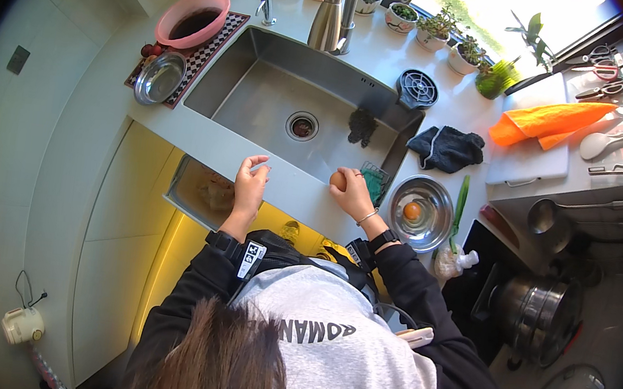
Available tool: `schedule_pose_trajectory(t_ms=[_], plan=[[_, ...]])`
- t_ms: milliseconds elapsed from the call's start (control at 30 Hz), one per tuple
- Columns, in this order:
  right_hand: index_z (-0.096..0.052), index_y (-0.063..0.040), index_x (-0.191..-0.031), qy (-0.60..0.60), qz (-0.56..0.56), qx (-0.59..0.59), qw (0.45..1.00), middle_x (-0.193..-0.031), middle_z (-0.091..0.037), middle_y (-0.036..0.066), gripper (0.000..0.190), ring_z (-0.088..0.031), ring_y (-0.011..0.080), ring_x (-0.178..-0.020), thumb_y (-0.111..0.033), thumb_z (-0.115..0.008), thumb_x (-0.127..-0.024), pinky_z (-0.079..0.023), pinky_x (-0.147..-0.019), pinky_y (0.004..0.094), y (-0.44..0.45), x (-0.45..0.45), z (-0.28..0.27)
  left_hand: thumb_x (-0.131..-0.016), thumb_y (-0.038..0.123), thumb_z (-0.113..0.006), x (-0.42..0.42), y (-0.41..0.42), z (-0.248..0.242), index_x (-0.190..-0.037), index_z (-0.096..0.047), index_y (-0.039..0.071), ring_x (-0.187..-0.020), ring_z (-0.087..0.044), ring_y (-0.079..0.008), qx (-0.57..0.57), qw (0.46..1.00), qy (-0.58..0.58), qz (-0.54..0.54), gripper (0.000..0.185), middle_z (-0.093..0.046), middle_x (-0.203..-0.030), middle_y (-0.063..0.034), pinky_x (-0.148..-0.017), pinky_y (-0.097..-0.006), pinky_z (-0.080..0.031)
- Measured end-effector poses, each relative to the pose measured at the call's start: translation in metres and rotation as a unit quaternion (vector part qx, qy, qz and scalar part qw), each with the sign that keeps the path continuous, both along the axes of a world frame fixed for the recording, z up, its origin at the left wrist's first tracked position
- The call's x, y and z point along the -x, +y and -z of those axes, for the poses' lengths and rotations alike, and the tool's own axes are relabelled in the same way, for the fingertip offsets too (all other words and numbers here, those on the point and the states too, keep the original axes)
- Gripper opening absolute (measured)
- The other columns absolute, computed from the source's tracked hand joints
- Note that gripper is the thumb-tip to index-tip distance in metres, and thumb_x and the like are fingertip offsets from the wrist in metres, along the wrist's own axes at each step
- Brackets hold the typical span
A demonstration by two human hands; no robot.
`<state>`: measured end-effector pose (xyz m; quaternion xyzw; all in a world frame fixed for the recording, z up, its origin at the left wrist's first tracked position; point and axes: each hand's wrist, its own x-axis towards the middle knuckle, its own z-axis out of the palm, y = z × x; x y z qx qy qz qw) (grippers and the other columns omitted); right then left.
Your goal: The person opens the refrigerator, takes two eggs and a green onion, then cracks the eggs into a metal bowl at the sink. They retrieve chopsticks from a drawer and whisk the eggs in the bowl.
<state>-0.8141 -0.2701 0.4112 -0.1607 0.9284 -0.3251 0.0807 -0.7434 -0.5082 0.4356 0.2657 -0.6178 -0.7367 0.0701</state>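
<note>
My right hand holds a brown egg at the front rim of the stainless steel sink. To its right stands a metal bowl with a cracked egg, its yolk whole. My left hand is raised over the counter's front edge, fingers apart and nothing in them. Just below it, an open bin sits under the counter with some waste inside. A green scouring pad in a wire rack lies in the sink's near right corner.
A dark cloth, a green onion and a knotted plastic bag lie right of the sink. Farther right are a white cutting board, an orange cloth and a steel pot. A pink basin and glossy bowl stand left.
</note>
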Motion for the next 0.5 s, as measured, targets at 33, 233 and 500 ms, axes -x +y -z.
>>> schedule_pose_trajectory(t_ms=[33,233,500], plan=[[-0.056,0.000,-0.116,0.044,0.014,0.035,0.998,-0.113,-0.057,0.021,0.046,-0.055,0.0382,-0.103,-0.015,-0.071,-0.076,-0.046,-0.092,0.0399,0.001,0.000,0.001,-0.090,0.008,-0.055,0.000,0.001,-0.001,-0.110,-0.059,0.006,-0.087,-0.056,-0.0122,-0.001,1.000,0.006,0.005,0.020,-0.060,-0.102,-0.0053,-0.077,-0.0257,-0.046],[-0.055,0.000,-0.118,0.068,-0.001,0.022,0.997,-0.113,-0.056,0.021,0.048,-0.054,0.0386,-0.104,-0.016,-0.072,-0.076,-0.045,-0.093,0.0409,-0.007,-0.011,0.014,-0.091,0.009,-0.055,0.005,0.006,0.001,-0.110,-0.059,0.007,-0.097,-0.059,-0.0146,-0.023,0.997,0.027,0.062,0.020,-0.059,-0.112,-0.0050,-0.082,-0.0278,-0.047],[-0.044,0.001,-0.127,-0.210,0.048,0.355,0.910,-0.113,-0.060,0.014,0.044,-0.065,0.0180,-0.093,-0.023,-0.061,-0.094,-0.055,-0.075,0.0260,0.040,-0.004,-0.069,-0.091,0.009,-0.060,0.040,0.072,-0.029,-0.139,-0.047,0.010,-0.102,-0.058,-0.0116,-0.015,0.942,0.055,0.331,0.050,-0.056,-0.129,-0.0064,-0.086,-0.0263,-0.049]])
